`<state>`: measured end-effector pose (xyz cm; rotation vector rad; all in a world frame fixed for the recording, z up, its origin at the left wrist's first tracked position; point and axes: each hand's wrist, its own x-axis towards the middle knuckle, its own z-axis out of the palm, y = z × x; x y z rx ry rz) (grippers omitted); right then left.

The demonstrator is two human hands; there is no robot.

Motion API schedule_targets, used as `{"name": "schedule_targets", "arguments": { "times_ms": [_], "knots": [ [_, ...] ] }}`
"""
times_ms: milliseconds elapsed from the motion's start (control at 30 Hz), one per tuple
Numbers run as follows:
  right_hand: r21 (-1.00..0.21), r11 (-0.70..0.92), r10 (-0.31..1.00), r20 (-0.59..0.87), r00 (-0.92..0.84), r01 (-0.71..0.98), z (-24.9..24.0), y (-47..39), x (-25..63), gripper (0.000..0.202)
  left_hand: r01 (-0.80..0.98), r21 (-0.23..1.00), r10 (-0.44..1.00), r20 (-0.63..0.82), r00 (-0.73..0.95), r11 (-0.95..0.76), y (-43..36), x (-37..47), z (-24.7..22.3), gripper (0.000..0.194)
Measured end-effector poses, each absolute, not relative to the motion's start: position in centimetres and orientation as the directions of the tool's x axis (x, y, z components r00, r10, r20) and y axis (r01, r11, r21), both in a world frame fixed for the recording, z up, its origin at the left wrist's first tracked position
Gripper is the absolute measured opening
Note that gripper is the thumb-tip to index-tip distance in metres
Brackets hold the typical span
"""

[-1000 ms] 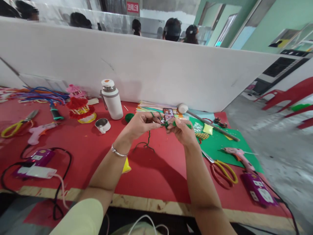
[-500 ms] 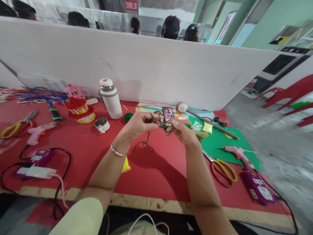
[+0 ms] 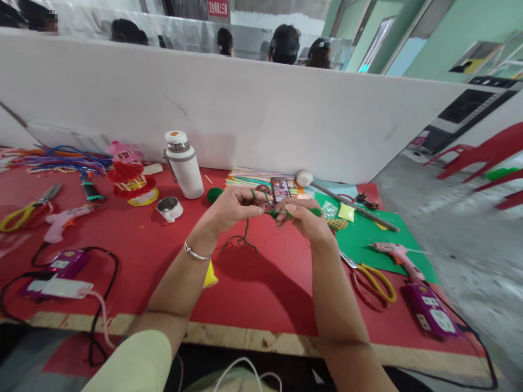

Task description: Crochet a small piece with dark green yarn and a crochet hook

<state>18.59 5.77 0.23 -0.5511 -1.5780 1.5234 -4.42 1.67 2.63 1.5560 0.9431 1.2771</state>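
red tabletop [image 3: 261, 294] against a white partition [image 3: 261, 120], bare grey floor off to the right. green yarn work [image 3: 273, 214] is held up between the hands, clear of the table, just in front of the phone [image 3: 280, 190] from this view. left hand [image 3: 231, 209]: thumb and finger pinching the work, strand looped over the fingers. right hand [image 3: 304, 220]: thumb and fingers pinching a green-handled tool [image 3: 315, 212], thin shaft running left into the work. tip too small to tell — hook or needle, can't say.

risks, my read: if the left pinch eases, loops could slide off the shaft. strand too tight over the fingers could cinch the stitches and jam the tip; too loose and it drops. slack yarn [image 3: 244, 239] lies in curls on the table below, so a tug could knot it. yarn ball [image 3: 213, 195] sits near the cup [image 3: 174, 212]; a hard pull could roll it. right scissors [image 3: 362, 268] lie blades towards the right forearm — dropping the arm could brush them.

counts: 1 tool, 1 yarn ball, 1 phone, 1 cup, 1 flask [image 3: 186, 174], 1 bangle [image 3: 196, 253]. 2 scissors, incl. left scissors [image 3: 38, 203]. 2 glue guns: left glue gun [image 3: 61, 220], right glue gun [image 3: 390, 249]. 2 purple power strips [image 3: 429, 310].
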Motion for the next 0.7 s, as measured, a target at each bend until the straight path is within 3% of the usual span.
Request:
{"name": "schedule_targets", "arguments": {
  "times_ms": [367, 700],
  "knots": [
    [-0.93, 0.274, 0.746, 0.366, -0.556, -0.245, 0.27, 5.69, 18.92, 0.024, 0.017, 0.952, 0.935, 0.297, 0.193, -0.306, 1.84, -4.4, 2.62, 0.013],
    [-0.937, 0.282, 0.753, 0.348, -0.559, -0.204, 0.53, 5.48, 19.04, 0.024, 0.006, 0.955, 0.939, 0.289, 0.185, -0.295, 1.9, -4.34, 2.54, 0.018]
  ]
}}
